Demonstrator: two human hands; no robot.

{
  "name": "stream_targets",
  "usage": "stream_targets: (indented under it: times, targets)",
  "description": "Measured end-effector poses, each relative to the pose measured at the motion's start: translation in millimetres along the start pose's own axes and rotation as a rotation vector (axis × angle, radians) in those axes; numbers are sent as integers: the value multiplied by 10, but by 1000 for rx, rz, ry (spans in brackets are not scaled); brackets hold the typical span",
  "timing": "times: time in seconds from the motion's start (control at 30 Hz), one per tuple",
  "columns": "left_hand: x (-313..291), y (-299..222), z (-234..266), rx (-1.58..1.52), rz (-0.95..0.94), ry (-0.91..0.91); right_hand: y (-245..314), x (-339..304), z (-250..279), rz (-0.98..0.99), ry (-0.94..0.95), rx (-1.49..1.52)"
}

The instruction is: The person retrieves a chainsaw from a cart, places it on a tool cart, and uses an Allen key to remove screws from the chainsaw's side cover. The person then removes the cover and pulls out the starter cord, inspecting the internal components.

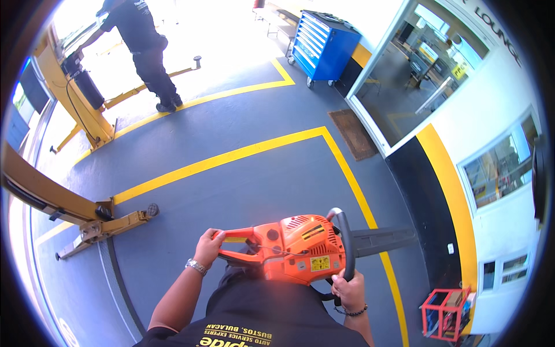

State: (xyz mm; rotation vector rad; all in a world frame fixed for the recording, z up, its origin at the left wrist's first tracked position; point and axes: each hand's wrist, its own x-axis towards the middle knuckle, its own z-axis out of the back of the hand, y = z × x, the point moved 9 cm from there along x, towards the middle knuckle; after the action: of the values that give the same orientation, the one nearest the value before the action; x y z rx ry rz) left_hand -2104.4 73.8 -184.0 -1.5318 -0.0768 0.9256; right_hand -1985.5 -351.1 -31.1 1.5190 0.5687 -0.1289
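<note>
An orange chainsaw lies across the front of my body, its dark guide bar pointing right. My left hand is closed round the rear handle at the saw's left end. Toward the right, my right hand grips the lower part of the black front handle, which loops over the body. A thin cord runs along the near side of the orange housing. The underside of the saw is hidden.
Yellow lift posts with low arms stand at the left. Another person stands by the farther post. A blue wheeled tool cabinet, a brown doormat and a glass door are ahead right. A red-framed cart sits near right.
</note>
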Motion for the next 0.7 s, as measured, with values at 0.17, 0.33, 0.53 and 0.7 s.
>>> stream_targets:
  times: [0.17, 0.33, 0.53, 0.7]
  targets:
    - [815, -411, -56, 19, -92, -120, 580, 1460, -208, 35, 99, -115]
    - [2059, -1218, -316, -146, -79, -246, 1269, 3025, -199, 86, 12, 66]
    - [3616, -2700, -874, -40, -86, -160, 2372, 4846, -353, 92, 65, 181]
    - [5204, -3329, -1189, 335, -211, -174, 2932, 6503, -273, 58, 73, 286]
